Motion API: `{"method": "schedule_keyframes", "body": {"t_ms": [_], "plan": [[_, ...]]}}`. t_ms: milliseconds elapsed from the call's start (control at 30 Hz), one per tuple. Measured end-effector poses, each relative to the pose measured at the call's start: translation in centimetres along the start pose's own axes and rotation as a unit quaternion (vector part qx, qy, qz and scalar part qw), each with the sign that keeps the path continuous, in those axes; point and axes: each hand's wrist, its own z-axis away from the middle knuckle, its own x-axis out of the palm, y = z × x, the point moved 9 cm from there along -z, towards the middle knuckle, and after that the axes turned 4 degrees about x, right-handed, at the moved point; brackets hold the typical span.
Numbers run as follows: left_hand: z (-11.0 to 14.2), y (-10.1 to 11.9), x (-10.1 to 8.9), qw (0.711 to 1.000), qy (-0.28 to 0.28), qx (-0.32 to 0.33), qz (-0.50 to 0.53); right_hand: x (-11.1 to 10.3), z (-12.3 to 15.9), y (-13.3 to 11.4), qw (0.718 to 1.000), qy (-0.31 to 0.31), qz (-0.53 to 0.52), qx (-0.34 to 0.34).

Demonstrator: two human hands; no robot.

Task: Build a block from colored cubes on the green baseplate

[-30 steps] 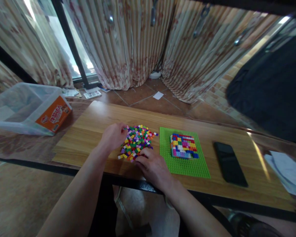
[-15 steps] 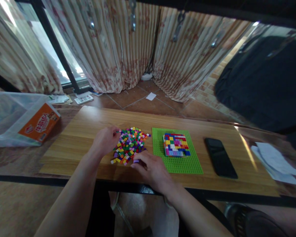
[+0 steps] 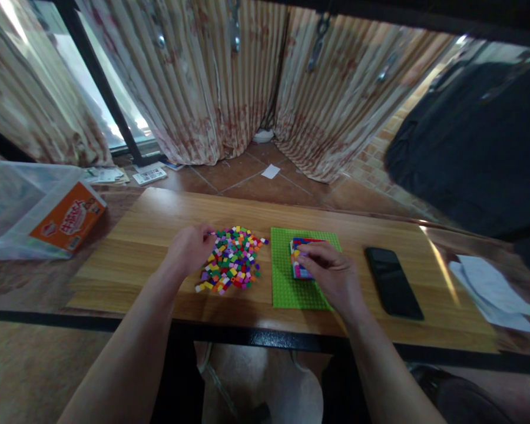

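Far to the left of the green board (image 3: 281,294) sits a big see-through box (image 3: 9,206) with an orange label (image 3: 69,219). Nearer to the green board, but well apart from it on the left, is my left hand (image 3: 189,250). Its fingers are curled in at the edge of the heap of little blocks (image 3: 232,259); I can't tell if they pinch one. The heap lies just left of the green board, on the wood, in lots of bright colors. On the green board is my block stack (image 3: 297,270), partly under my right hand (image 3: 335,275). That hand's fingers are bent, with the tips together at the stack's top; I can't tell if they grip a block. A black phone (image 3: 394,282) lies right of the green board, and white papers (image 3: 497,288) lie farther right.
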Motion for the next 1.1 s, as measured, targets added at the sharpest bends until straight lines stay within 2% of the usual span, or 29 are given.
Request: {"method": "schedule_keyframes", "body": {"t_ms": [100, 267, 400, 767, 1100], "plan": [[-0.1, 0.4, -0.2, 1.0, 0.013, 0.008, 0.012, -0.7, -0.1, 0.6, 0.999, -0.01, 0.047, 0.006], [-0.2, 1.3, -0.4, 0.999, 0.03, 0.021, 0.022, -0.9, -0.1, -1.0, 0.98, -0.028, 0.186, -0.07], [-0.3, 1.6, -0.2, 0.998, 0.033, 0.035, 0.03, -0.4, 0.0, -1.4, 0.969, -0.039, 0.229, -0.087], [-0.3, 1.6, 0.1, 0.999, 0.017, 0.03, 0.025, 0.8, 0.0, -0.5, 0.947, -0.068, 0.293, -0.116], [-0.2, 1.5, 0.1, 0.999, 0.013, 0.032, 0.019, 0.4, -0.2, -0.5, 0.961, 0.002, 0.267, -0.076]]}}
